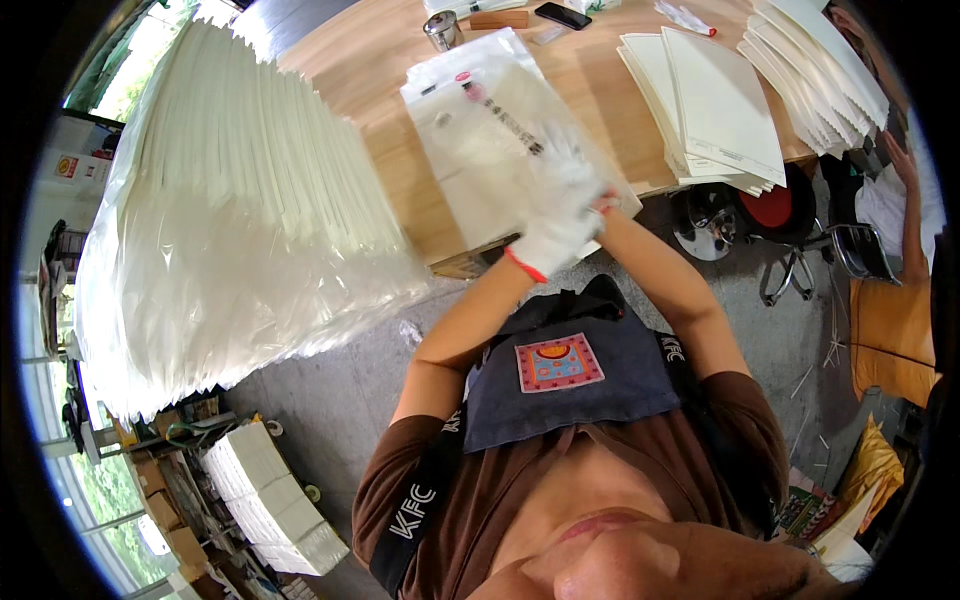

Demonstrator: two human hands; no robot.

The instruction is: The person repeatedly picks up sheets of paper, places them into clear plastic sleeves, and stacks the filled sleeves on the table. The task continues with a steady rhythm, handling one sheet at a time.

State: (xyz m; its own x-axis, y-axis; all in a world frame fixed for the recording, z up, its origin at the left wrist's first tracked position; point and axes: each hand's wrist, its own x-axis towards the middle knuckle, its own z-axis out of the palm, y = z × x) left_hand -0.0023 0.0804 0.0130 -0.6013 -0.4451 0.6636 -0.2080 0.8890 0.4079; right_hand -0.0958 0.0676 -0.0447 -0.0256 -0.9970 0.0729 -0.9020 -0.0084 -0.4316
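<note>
Filling most of the left side, a very large pile of white sheets wrapped in clear plastic (pixel 240 220) is seen leaning against the wooden desk (pixel 390 70). On the far right of the desk, two fanned stacks of cream cards are laid: one stack (pixel 715 105) nearer the middle and another (pixel 820 65) at the edge. Between the big pile and these stacks, a clear plastic bag (pixel 480 130) with a dark printed strip is spread flat on the desk, its near end reaching the desk's front edge.

Both hands are brought together over the near right corner of that bag. The left hand (pixel 555 235) is covered by a white glove with a red cuff and is laid over the bag's corner with the fingers curled downward; whether the plastic is pinched cannot be told. The right hand (pixel 585 165), also gloved in white, is partly blurred and is held just above the left one, touching it, its fingers loosely spread over the bag.

At the far end of the desk, a small metal cup (pixel 441 29), a black phone (pixel 562 14) and a brown wooden block (pixel 498 19) are set near one another. Below the desk on the right, a stool with a red seat (pixel 768 210) is seen on the grey floor.
</note>
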